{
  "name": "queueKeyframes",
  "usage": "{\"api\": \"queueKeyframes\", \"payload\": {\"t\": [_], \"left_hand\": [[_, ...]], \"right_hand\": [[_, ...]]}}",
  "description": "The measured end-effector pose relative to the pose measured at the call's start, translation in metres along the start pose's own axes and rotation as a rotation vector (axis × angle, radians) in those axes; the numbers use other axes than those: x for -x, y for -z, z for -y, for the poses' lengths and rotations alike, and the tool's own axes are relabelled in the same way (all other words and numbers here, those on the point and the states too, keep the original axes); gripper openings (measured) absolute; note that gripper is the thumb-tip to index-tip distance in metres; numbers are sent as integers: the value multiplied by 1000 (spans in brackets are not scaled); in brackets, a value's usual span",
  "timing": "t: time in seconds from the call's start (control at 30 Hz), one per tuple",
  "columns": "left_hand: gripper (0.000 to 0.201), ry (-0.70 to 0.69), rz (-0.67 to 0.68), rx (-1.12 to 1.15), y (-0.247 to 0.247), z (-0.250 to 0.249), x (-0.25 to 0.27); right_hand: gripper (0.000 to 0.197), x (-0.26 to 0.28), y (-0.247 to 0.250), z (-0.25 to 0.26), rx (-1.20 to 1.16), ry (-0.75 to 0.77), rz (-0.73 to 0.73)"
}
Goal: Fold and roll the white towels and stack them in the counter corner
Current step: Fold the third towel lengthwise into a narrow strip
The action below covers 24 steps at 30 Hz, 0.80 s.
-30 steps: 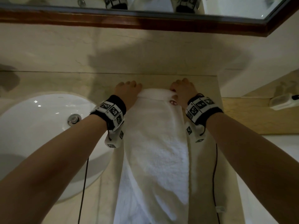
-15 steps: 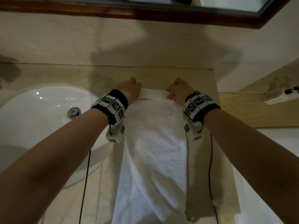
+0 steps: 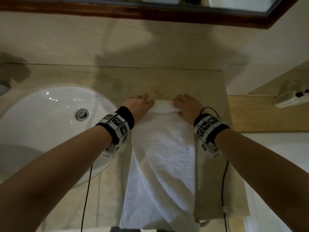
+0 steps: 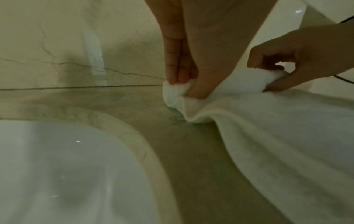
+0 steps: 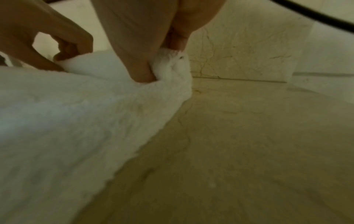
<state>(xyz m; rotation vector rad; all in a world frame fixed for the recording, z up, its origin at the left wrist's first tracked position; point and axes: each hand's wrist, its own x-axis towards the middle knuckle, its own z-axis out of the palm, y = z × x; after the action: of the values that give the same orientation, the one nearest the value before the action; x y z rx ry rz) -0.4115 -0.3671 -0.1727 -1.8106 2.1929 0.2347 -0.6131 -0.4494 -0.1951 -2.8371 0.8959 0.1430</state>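
1. Though the towel [image 3: 163, 158] lies folded into a long strip on the tabletop [image 3: 210, 84], the head view shows only its far end turned into a small roll; nearly the whole length is left to roll, and no finished rolls show in the corner beyond the fingers. Left hand [image 3: 139, 106] and right hand [image 3: 187, 106] sit at either end of the roll, arms stretched forward, the sink [image 3: 41, 118] to the left.
2. From the left wrist, the left fingers [image 4: 173, 66] point straight down, pinching the roll's near end against the thumb.
3. From the right wrist, the right thumb presses into the roll while the fingers [image 5: 177, 40] behind clamp its end.
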Motion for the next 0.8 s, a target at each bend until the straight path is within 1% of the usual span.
{"api": "queueKeyframes", "payload": {"t": [0.07,0.13,0.17,0.2,0.23,0.27,0.3,0.33,0.37,0.4,0.47,0.53,0.57,0.63,0.67,0.73,0.8], "left_hand": [[33,-17,14,-5,-2,-4,4],[28,-23,40,27,-6,-5,9],[26,-10,47,78,-5,-3,11],[24,11,57,136,-4,-1,11],[23,29,67,197,-2,3,9],[23,51,80,246,0,6,7],[23,77,97,284,2,8,3],[24,113,119,308,4,10,0],[29,143,136,320,5,11,-2],[36,161,145,316,6,12,-4],[45,149,150,268,6,13,-6],[42,113,97,187,4,11,-5],[40,103,53,145,2,9,-5],[38,97,-45,105,-3,3,-3],[38,86,-94,107,-5,0,-1],[33,22,-124,85,-9,-3,6],[29,-37,-185,-10,-14,-4,10]], "right_hand": [[49,6,-2,3,0,42,-49],[47,13,-6,3,-81,68,-51],[40,16,-6,3,-155,37,-47],[30,16,-2,2,-238,-31,-54],[24,15,3,0,-325,-128,-50],[23,13,7,-3,-402,-224,-27],[26,10,15,-7,-456,-300,19],[33,7,21,-9,-493,-342,87],[41,3,26,-9,-501,-346,175],[46,-1,31,-9,-450,-316,273],[49,-7,33,-5,-250,-220,433],[50,-11,32,-2,-86,-165,497],[49,-12,31,-1,-20,-143,500],[45,-11,32,1,59,-137,442],[43,-8,32,1,63,-152,386],[40,0,28,4,40,-194,257],[41,11,15,12,2,-193,164]]}}
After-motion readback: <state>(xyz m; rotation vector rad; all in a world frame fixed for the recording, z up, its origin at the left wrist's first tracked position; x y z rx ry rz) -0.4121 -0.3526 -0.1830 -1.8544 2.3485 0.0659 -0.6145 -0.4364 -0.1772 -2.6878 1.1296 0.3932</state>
